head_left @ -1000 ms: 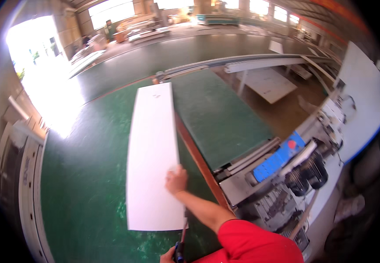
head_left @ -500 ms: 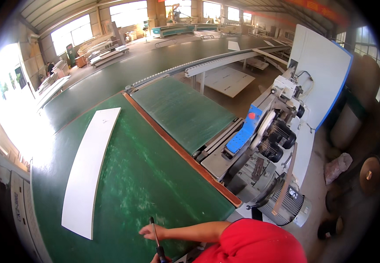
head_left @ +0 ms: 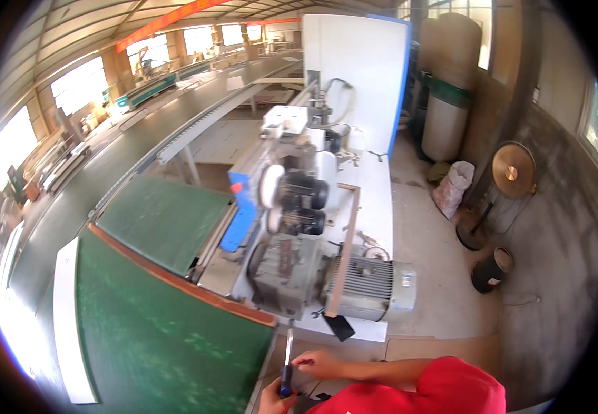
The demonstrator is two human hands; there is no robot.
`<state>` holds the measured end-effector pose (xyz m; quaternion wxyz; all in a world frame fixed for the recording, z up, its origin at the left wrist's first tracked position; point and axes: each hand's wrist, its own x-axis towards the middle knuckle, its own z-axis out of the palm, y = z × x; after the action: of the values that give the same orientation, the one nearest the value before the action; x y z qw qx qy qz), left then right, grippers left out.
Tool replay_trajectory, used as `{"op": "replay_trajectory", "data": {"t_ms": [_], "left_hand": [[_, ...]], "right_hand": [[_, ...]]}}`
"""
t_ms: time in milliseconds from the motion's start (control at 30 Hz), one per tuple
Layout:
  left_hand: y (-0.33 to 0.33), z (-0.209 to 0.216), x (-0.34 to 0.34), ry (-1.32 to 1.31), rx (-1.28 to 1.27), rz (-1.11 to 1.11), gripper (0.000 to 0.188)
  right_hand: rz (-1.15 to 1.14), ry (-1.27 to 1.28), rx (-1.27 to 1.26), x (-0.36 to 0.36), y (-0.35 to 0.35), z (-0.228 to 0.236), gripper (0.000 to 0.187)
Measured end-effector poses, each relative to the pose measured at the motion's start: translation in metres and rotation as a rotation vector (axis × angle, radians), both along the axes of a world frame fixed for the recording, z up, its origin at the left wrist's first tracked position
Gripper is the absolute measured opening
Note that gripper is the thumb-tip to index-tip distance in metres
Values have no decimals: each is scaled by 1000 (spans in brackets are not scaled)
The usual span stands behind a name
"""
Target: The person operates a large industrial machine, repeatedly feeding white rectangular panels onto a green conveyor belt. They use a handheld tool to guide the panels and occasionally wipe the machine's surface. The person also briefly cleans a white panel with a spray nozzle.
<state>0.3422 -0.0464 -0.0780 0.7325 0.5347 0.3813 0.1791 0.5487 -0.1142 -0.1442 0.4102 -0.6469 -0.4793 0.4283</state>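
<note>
A screwdriver [head_left: 286, 378] with a dark blue handle and a long bright shaft points upward in front of me. Its handle is in my left hand [head_left: 273, 401], which is closed around it at the lower edge. My right hand [head_left: 321, 363] is right beside the shaft, just above the handle, with its fingers drawn together. Whether they pinch something small there is too fine to see. Ahead of both hands stands a machine with a large grey motor [head_left: 368, 284], smaller black motors [head_left: 302, 200] and a blue guard [head_left: 239, 222].
A green table [head_left: 174, 324] with a brown edge strip lies to the left, bearing a white board [head_left: 71, 324]. A black phone-like slab [head_left: 340, 328] rests by the motor. Rightward on the floor are a sack [head_left: 453, 190], a black bucket [head_left: 492, 270] and a round fan-like disc [head_left: 513, 170].
My view has swung to the right, bringing the machine to the middle and the white board to the left edge. Both hands and the screwdriver have moved from over the green table to beside its corner.
</note>
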Motion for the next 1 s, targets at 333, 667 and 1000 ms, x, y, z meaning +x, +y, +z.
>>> {"op": "replay_trajectory", "data": {"t_ms": [333, 667, 1000], "left_hand": [[-210, -6, 313, -66, 508, -859, 40], [-357, 28, 549, -213, 542, -1154, 40], [-344, -40, 773, -97, 444, -1047, 55]], "right_hand": [[-711, 226, -74, 201, -349, -13, 22], [-1099, 108, 174, 380, -490, -8, 19], [-898, 267, 92, 643, -475, -14, 17]]}}
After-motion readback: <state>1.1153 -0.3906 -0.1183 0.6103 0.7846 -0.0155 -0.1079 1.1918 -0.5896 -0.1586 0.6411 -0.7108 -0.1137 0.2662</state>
